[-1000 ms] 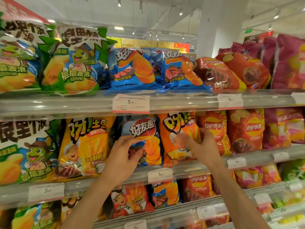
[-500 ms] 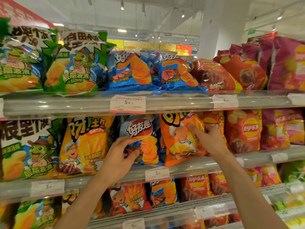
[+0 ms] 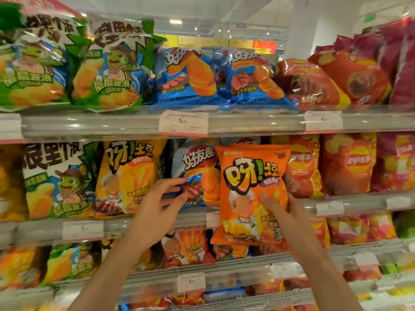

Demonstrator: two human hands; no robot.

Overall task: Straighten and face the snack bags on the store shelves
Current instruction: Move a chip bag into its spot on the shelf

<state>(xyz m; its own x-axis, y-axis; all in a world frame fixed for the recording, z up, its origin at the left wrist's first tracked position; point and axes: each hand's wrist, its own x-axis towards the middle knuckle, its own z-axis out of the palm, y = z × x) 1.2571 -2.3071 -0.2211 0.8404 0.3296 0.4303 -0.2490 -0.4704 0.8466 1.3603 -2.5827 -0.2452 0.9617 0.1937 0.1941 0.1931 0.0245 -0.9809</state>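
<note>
Store shelves packed, right hand gripping orange bag

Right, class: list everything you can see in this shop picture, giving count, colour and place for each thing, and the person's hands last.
Orange bag: one, orange, held out in front of the middle shelf.
Blue bag: one, blue, middle shelf, left of the orange bag.
Green bags: two, top shelf, left.
Price tag: one, white, top shelf edge.
Left hand: fingers on the blue bag.
Right hand: gripping the orange bag.
</note>
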